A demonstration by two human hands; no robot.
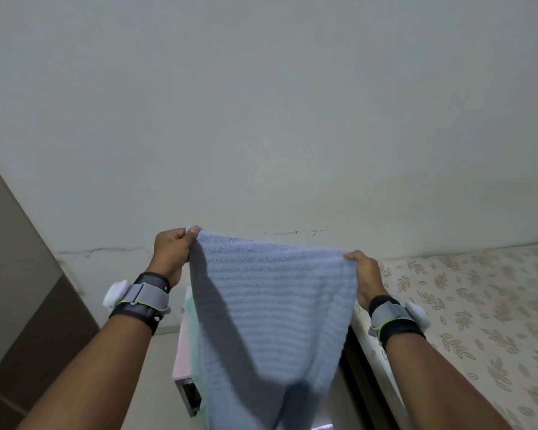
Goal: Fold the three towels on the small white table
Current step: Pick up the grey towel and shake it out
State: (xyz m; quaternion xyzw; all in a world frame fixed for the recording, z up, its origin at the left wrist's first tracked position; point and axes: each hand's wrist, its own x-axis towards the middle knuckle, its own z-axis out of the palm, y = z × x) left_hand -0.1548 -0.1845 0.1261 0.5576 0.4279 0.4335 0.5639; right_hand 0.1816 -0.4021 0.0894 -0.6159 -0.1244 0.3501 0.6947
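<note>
A pale blue ribbed towel (274, 305) hangs in the air in front of me, spread between both hands. My left hand (171, 252) pinches its upper left corner. My right hand (365, 273) grips its upper right corner. The towel's lower part drapes down over the small white table (180, 361), hiding most of it. A strip of mint green towel (194, 346) shows along the blue towel's left edge on the table. A third towel is not visible.
A bed with a leaf-patterned sheet (466, 305) runs along the right, its dark frame (357, 367) next to the table. A plain white wall (261, 119) fills the view ahead. A brown panel (28, 305) stands at the left.
</note>
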